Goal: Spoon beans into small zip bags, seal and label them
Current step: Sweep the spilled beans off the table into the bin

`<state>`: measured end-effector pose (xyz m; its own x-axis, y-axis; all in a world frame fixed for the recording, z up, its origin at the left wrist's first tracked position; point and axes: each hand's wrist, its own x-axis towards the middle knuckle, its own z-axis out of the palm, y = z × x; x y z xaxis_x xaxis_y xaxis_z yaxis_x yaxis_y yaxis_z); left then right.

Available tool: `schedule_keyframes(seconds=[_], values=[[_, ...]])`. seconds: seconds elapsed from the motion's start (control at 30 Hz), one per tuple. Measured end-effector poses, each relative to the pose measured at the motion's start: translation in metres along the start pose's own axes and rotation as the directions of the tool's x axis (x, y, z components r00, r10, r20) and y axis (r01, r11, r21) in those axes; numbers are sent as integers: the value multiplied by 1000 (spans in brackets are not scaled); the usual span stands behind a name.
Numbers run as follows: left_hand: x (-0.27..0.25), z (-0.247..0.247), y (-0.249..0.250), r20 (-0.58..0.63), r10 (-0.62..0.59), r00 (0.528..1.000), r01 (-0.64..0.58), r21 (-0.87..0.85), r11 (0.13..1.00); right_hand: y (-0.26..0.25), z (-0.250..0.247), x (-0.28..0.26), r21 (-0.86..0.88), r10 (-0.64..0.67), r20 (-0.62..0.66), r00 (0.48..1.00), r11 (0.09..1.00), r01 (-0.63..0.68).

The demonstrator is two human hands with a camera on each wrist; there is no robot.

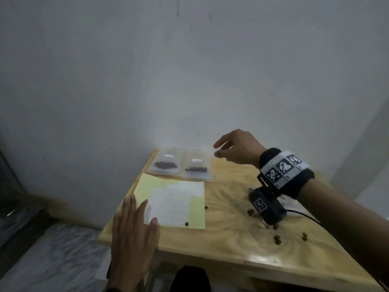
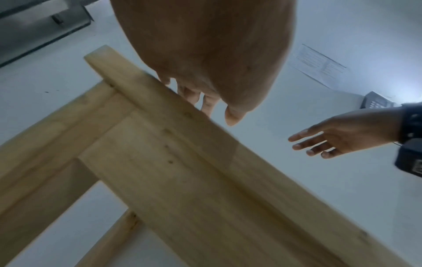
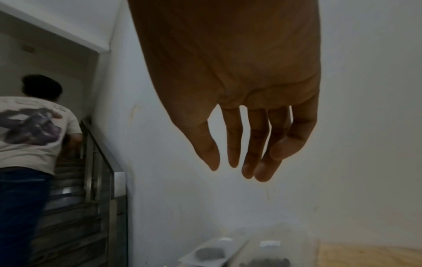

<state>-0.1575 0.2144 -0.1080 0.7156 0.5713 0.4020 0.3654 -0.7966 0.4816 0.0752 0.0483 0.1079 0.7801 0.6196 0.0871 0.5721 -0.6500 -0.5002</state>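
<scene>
On my table (image 1: 221, 245), two zip bags (image 1: 166, 162) (image 1: 196, 167) lie side by side at the far edge against the wall. The label sheet (image 1: 174, 204) lies just before them, with loose beans (image 1: 277, 239) scattered to its right.

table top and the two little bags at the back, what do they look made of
Table top: pale wood with a glossy, seemingly varnished finish; swirling grain and knots show, and light reflects near the front edge.
Bags: thin clear plastic film, as it looks; the dark beans and small white labels show plainly, and the edges catch a faint sheen.
</scene>
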Motion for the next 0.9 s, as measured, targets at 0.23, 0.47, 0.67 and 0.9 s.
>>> schedule_keyframes(seconds=[0.23,0.47,0.67,0.9], values=[[-13,15,48,80,135,988,-140,63,988,18,20,-81,-17,-109,-30,994,994,109],[-23,35,58,161,73,984,-94,126,988,27,79,-75,-145,-113,167,979,980,138],[-27,31,60,189,54,981,-85,161,983,34,104,-61,-194,-119,216,969,968,162],[-29,29,59,231,38,972,-78,166,983,35,116,-50,-222,-161,208,965,953,207]])
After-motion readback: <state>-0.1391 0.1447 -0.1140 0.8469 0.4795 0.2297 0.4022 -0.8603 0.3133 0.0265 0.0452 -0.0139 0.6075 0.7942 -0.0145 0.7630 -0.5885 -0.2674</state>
